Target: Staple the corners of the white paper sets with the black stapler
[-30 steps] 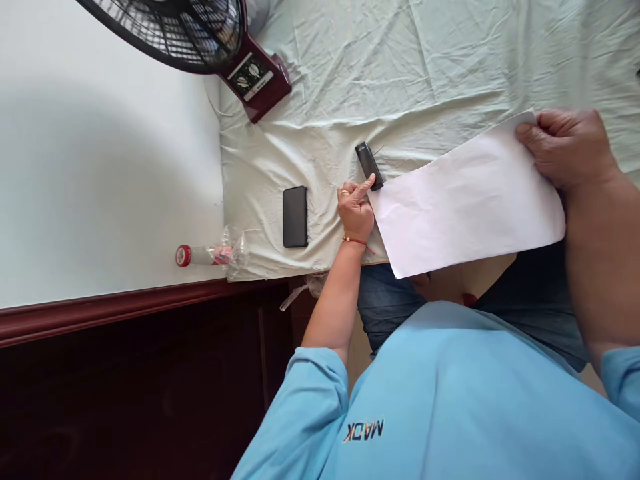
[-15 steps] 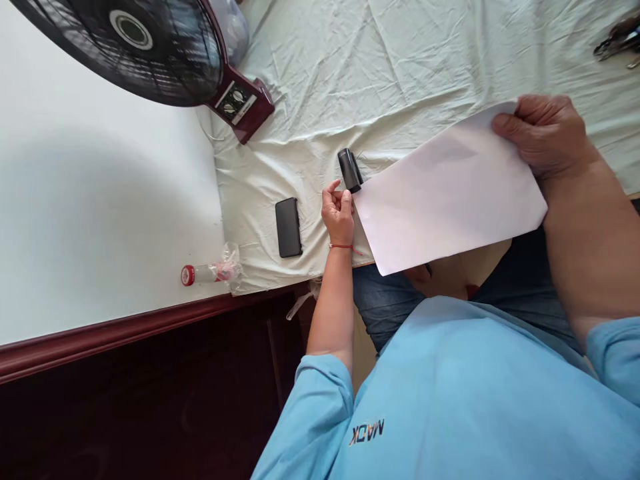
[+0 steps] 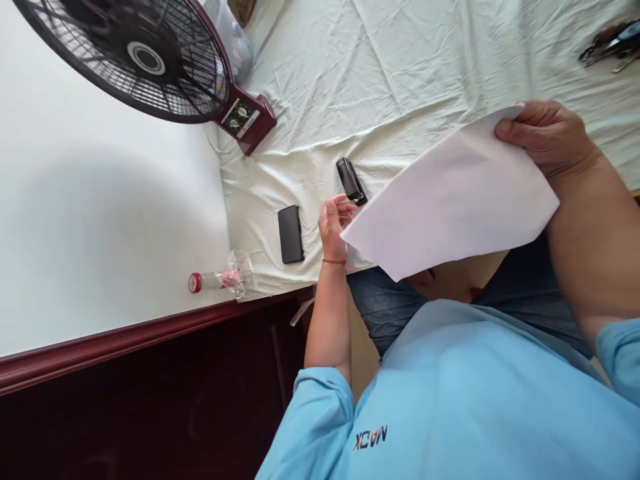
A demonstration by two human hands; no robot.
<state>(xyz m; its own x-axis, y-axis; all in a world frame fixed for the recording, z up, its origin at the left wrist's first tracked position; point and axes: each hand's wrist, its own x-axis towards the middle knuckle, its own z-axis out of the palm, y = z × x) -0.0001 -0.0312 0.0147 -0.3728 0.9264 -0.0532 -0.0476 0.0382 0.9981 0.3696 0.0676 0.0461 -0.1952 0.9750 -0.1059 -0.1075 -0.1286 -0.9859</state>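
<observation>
Lifted since a second ago: sheet of white paper (image 3: 450, 200), its left corner now raised off the cloth and its long edge tilted upward to the right; left hand has drawn back from the black stapler.

Right hand (image 3: 547, 137): fingers clenched on the paper's far right corner, thumb on top.

Left hand (image 3: 334, 220): fingers loosely curled at the paper's left corner; whether they pinch the sheet cannot be told. Red thread at the wrist.

Black stapler (image 3: 351, 181): lying on the cloth just beyond the left fingertips, apart from them.

Black phone (image 3: 291, 234): flat, face down, left of the left hand.

Pale green cloth (image 3: 400, 67): wrinkled, covering the surface.

Fan (image 3: 150, 60): maroon base, at the cloth's far left corner.
</observation>
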